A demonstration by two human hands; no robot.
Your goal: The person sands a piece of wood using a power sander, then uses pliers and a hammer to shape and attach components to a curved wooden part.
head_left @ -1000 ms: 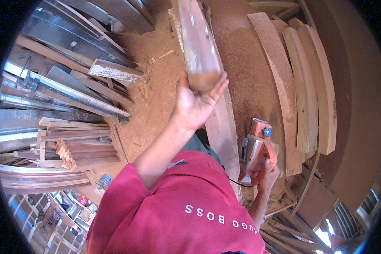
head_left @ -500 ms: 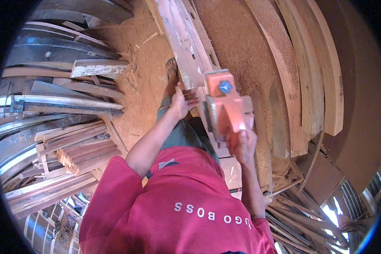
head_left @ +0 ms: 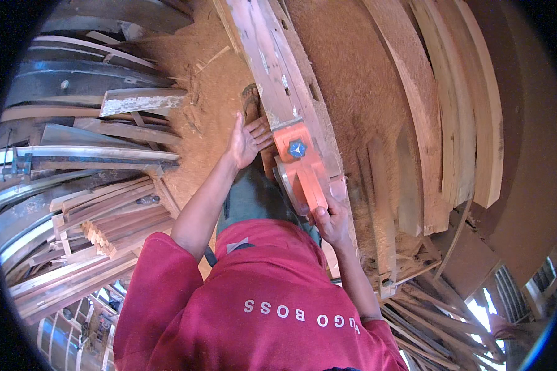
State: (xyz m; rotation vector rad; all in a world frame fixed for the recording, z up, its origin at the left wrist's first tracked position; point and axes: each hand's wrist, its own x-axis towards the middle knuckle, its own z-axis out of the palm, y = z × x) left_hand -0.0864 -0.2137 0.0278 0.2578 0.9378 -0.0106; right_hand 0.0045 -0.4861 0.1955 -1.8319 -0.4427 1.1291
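My right hand (head_left: 332, 224) is wrapped round the rear handle of an orange electric planer (head_left: 309, 170), which has a blue star-shaped knob at its front end. The planer sits on the near part of a long pale wooden beam (head_left: 260, 59), its length roughly in line with the wood. Slots and dark marks show in the beam ahead of it. To the left of the planer, my left hand (head_left: 247, 145) hangs in the air, palm showing and fingers spread, touching neither the tool nor the beam.
Sawdust covers the ground (head_left: 207, 111) on both sides of the beam. Long curved planks (head_left: 449, 117) lie to the right. Boards and a stack of short cut timbers (head_left: 120, 219) fill the left. My foot (head_left: 250, 99) is beside the beam, on its left.
The planer has shifted left, with my right hand, from the beam's right side onto its top face. My left hand has drawn away to the left, its fingers opening.
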